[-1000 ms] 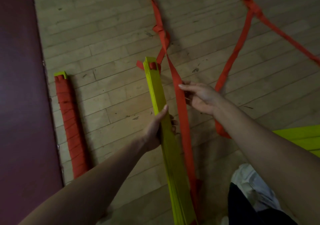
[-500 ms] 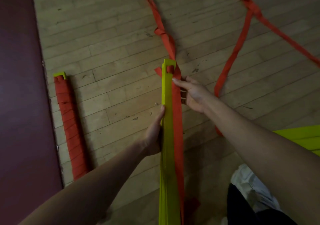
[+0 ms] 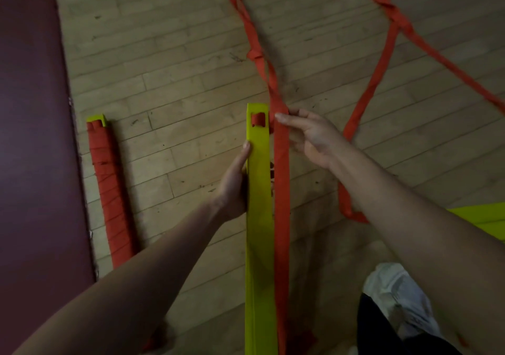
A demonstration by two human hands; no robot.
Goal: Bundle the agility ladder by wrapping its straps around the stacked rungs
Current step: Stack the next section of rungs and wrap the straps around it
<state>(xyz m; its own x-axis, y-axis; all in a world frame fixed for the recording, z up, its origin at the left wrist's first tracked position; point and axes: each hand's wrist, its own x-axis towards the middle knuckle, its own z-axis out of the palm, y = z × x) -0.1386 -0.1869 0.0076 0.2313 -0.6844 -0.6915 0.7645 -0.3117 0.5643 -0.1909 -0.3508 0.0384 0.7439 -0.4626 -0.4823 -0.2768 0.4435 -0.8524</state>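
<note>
At 5 o'clock, nearest of all, a white shoe and a dark trouser leg stand on the pale wooden plank floor. The bottom edge cuts both off.

The stack of flat yellow plastic rungs runs from 6 o'clock up to the middle. Its near end is cut off at the bottom, so the number of rungs cannot be told. The left hand has its grip closed around the stack from the left side, thumb flat on top. Its fingers are hidden behind the stack.

Just right of the stack hangs a long flat orange fabric strap, close beside the rungs. A bit of orange also shows through the slot near the stack's far end. The right hand is at the strap's top, just right of the far end of the rungs. Its fingers reach left across the strap and pinch it, but the picture is blurry, so how tight the grip is cannot be told.

At 3 o'clock a bit of another yellow rung pokes in, mostly cut off by the right arm and the edge.

At 9 o'clock lies a finished bundle wrapped in orange strap, with a yellow tip at its far end. It lies beside a dark red mat.

Far off, from 12 to 2 o'clock, more loose orange strap trails twisted over the floor.
</note>
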